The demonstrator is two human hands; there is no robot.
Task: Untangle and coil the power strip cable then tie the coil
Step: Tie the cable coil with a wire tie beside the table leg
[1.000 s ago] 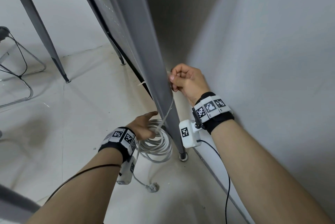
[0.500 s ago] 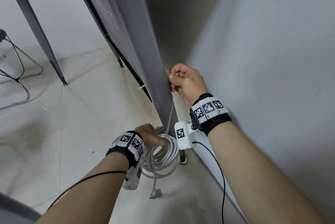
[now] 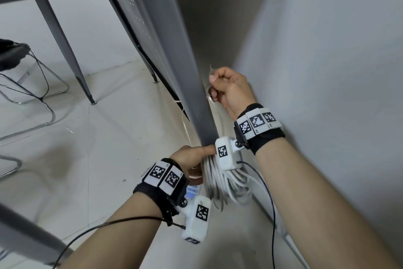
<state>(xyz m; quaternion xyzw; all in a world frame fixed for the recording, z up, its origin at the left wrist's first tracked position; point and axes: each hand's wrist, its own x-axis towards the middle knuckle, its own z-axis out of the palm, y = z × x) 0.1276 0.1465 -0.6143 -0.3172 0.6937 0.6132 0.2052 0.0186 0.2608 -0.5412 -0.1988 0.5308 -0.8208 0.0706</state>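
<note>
Nearest the camera, the left hand [image 3: 189, 159] wears a black wrist strap with white square-patterned tags and grips a bundle of pale grey coiled power cable [image 3: 220, 181]. Its fingers curl round the top of the loops, thumb lying over them, so the coil hangs just right of and below the palm. Under the wrist a bit of a white power strip with bluish markings [image 3: 192, 192] shows, mostly hidden by the strap and the white tagged box mounted on it; whether the hand touches it cannot be told.

Beyond and above the coil, the right hand [image 3: 229, 86], strapped in the same way, is closed in a fist that pinches a thin pale strand [image 3: 211, 70] between thumb and forefinger. The strand pokes up just left of the knuckles, and whether it is cable or a tie cannot be told. Immediately left of this hand, close to its fingertips, runs the slanted grey metal table leg [image 3: 174, 55], which passes between the two hands. To the right of the right hand rises a plain white wall [image 3: 327, 61].

Farther left of both hands lies the pale tiled floor [image 3: 98, 138], with a chrome-framed chair [image 3: 28, 85] well away.
</note>
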